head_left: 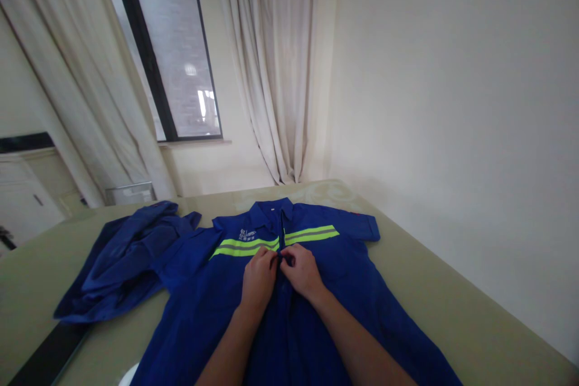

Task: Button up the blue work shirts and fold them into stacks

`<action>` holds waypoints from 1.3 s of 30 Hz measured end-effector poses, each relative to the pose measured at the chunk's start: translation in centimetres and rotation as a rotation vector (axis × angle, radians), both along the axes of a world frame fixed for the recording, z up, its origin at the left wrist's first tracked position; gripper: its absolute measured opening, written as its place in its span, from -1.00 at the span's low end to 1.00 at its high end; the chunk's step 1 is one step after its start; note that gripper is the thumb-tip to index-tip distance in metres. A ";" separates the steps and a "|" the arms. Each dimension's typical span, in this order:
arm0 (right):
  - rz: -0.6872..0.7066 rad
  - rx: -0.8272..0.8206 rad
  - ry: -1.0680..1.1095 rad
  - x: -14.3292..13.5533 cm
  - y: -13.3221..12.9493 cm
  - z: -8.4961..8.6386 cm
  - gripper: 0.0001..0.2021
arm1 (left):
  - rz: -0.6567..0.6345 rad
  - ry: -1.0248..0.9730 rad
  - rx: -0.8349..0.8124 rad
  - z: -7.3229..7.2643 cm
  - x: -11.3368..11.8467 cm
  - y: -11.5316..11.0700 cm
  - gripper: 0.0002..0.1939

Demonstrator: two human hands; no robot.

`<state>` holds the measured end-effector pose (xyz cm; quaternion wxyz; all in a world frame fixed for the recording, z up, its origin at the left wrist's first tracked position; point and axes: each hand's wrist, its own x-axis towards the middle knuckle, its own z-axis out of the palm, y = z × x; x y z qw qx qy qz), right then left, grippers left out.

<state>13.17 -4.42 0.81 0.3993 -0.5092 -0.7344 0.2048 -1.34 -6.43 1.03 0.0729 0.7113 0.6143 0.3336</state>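
A blue short-sleeved work shirt (348, 262) lies front up, its collar pointing away from me. Yellow-green reflective bands with a grey stripe cross the chest, and white lettering sits above the left band. Both hands meet at the front opening, just below the bands. My left hand (261, 274) pinches the placket edge from the left side. From the right, my right hand (301, 268) pinches the same spot, thumb and forefinger close together. Any button between the fingertips is too small to make out. Above the hands the opening is parted up to the collar.
The shirt rests on a pale green covered table (434, 295). To its left lies a crumpled blue garment (131, 253), over a dark flat object (54, 353). A white object (128, 375) peeks out at the bottom. A wall (452, 102) borders the right; curtains (280, 72) and a window stand behind.
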 end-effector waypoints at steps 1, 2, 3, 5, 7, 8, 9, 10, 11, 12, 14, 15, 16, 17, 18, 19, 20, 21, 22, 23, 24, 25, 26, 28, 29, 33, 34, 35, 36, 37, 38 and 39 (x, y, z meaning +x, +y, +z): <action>0.016 -0.001 0.005 0.0 0.0 0.1 -0.76 | -0.008 0.007 0.005 0.0 0.0 0.0 -0.76; 0.033 -0.006 0.023 0.0 0.0 0.3 -0.77 | -0.017 0.010 0.009 -0.1 0.0 0.0 -0.75; 0.045 -0.016 0.053 0.0 0.0 0.4 -0.78 | -0.027 0.010 0.014 -0.1 0.0 0.0 -0.73; 0.042 -0.048 0.129 0.1 0.2 0.5 -0.76 | -0.052 -0.002 0.024 -0.1 -0.1 0.2 -0.69; 0.014 -0.090 0.183 0.1 0.5 0.4 -0.77 | -0.083 -0.023 0.032 -0.1 -0.1 0.3 -0.65; 0.005 -0.111 0.195 0.1 0.7 0.3 -0.80 | -0.096 -0.036 0.035 -0.2 -0.2 0.4 -0.64; 0.005 -0.128 0.197 0.1 0.8 0.2 -0.84 | -0.105 -0.051 0.037 -0.2 -0.2 0.5 -0.63; 0.013 -0.134 0.193 0.1 0.9 0.1 -0.86 | -0.109 -0.067 0.038 -0.3 -0.2 0.6 -0.62; 0.025 -0.130 0.182 0.1 1.0 0.1 -0.86 | -0.108 -0.084 0.039 -0.4 -0.2 0.6 -0.62; 0.034 -0.119 0.168 0.1 1.0 0.0 -0.86 | -0.104 -0.102 0.038 -0.5 -0.2 0.7 -0.62; 0.051 -0.089 0.133 0.0 1.0 0.0 -0.84 | -0.091 -0.137 0.032 -0.6 -0.1 0.7 -0.62; 0.056 -0.081 0.114 0.0 0.9 0.0 -0.84 | -0.083 -0.156 0.028 -0.6 -0.1 0.7 -0.62; 0.055 -0.082 0.095 0.0 0.8 0.0 -0.84 | -0.077 -0.175 0.023 -0.6 -0.1 0.7 -0.62; 0.048 -0.089 0.078 -0.1 0.8 0.0 -0.85 | -0.075 -0.193 0.017 -0.6 -0.1 0.7 -0.63; 0.035 -0.095 0.061 -0.1 0.7 0.0 -0.85 | -0.078 -0.212 0.010 -0.5 -0.1 0.7 -0.65; 0.017 -0.094 0.046 -0.2 0.6 0.0 -0.85 | -0.083 -0.231 0.001 -0.4 -0.1 0.8 -0.68; -0.001 -0.085 0.034 -0.2 0.5 0.0 -0.85 | -0.087 -0.249 -0.008 -0.3 -0.2 0.8 -0.70; -0.013 -0.067 0.030 -0.2 0.5 0.1 -0.85 | -0.089 -0.266 -0.019 -0.3 -0.3 1.0 -0.71; -0.017 -0.049 0.040 -0.2 0.5 0.1 -0.87 | -0.089 -0.281 -0.029 -0.2 -0.4 1.1 -0.72; -0.017 -0.047 0.068 -0.2 0.6 0.1 -0.90 | -0.084 -0.292 -0.040 -0.3 -0.6 1.2 -0.72; -0.016 -0.062 0.108 -0.1 0.8 0.1 -0.93 | -0.078 -0.298 -0.047 -0.3 -0.7 1.4 -0.72; -0.019 -0.094 0.152 0.0 1.0 0.1 -0.97 | -0.072 -0.299 -0.052 -0.4 -0.8 1.5 -0.73; -0.025 -0.135 0.190 0.0 1.2 0.0 -0.98 | -0.067 -0.296 -0.055 -0.5 -0.8 1.6 -0.74; -0.045 -0.216 0.231 0.2 1.8 -0.2 -0.95 | -0.061 -0.273 -0.053 -0.8 -0.7 1.6 -0.76; -0.053 -0.243 0.232 0.2 2.1 -0.4 -0.92 | -0.058 -0.255 -0.050 -0.9 -0.6 1.5 -0.77; -0.070 -0.309 0.200 0.2 3.0 -0.9 -0.85 | -0.060 -0.143 -0.036 -1.0 0.1 0.6 -0.76; -0.072 -0.315 0.181 0.2 3.2 -0.9 -0.84 | -0.067 -0.108 -0.027 -0.9 0.2 0.4 -0.72; -0.071 -0.316 0.160 0.3 3.2 -0.9 -0.84 | -0.073 -0.071 -0.016 -0.7 0.3 0.2 -0.70; -0.070 -0.310 0.137 0.3 3.1 -0.8 -0.84 | -0.075 -0.036 -0.005 -0.6 0.4 0.0 -0.70; -0.070 -0.298 0.114 0.3 3.0 -0.7 -0.83 | -0.071 -0.002 0.004 -0.4 0.4 -0.1 -0.72; -0.071 -0.278 0.091 0.3 2.7 -0.5 -0.82 | -0.062 0.029 0.010 -0.3 0.5 -0.1 -0.75; -0.078 -0.253 0.069 0.2 2.3 -0.4 -0.81 | -0.049 0.056 0.014 -0.2 0.5 -0.1 -0.76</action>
